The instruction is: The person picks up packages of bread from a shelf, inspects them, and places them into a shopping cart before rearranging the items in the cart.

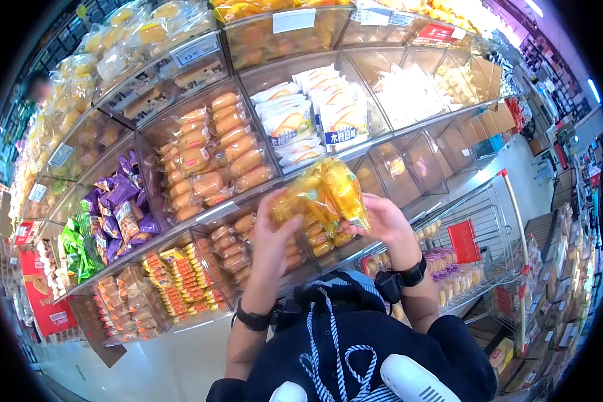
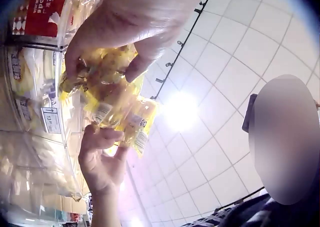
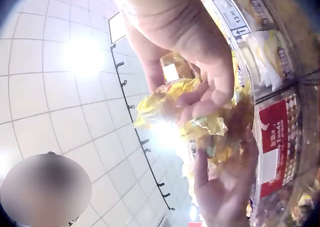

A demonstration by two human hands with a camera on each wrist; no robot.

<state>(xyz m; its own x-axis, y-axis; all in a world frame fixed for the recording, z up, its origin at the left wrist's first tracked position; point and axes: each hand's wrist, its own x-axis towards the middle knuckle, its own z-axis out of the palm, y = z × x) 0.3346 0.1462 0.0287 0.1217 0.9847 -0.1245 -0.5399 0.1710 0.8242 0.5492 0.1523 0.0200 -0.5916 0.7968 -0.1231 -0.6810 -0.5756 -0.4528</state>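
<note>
Two yellow, clear-wrapped packages are held up in front of the shelf bins. The left hand point(image 1: 275, 224) grips the left package point(image 1: 298, 201), its thumb across the wrapper. On the other side, the right hand point(image 1: 385, 221) holds the right package point(image 1: 343, 191) by its lower right edge, fingers curled behind it. The packages touch each other. In the left wrist view the left hand point(image 2: 125, 27) pinches crinkled yellow wrapper from above, and barcodes show on the packages point(image 2: 135, 122). The right wrist view shows the right hand's point(image 3: 185, 52) fingers bent over the yellow wrapper point(image 3: 170, 102).
Bins of wrapped buns point(image 1: 208, 151), white packets point(image 1: 345, 110), and purple bags point(image 1: 120, 208) stand ahead and to the left. A wire shopping cart point(image 1: 496, 234) with a red panel is at the right. More packaged goods line the far right shelves point(image 1: 569, 295).
</note>
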